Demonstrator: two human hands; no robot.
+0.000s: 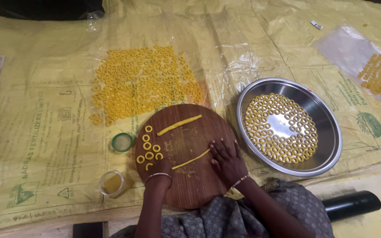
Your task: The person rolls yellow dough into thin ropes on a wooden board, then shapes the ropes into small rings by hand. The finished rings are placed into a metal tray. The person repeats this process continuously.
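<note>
A round wooden board lies in front of me. My right hand lies flat on it, fingers spread, pressing the end of a thin yellow dough rope. My left hand rests at the rope's other end, next to several small dough rings on the board's left side; its fingers are mostly hidden. A thicker dough roll lies across the top of the board.
Beyond the board, many dough rings are spread on a clear plastic sheet. A steel plate with rings stands at the right. A green lid and a small jar sit left of the board. A black cylinder lies near right.
</note>
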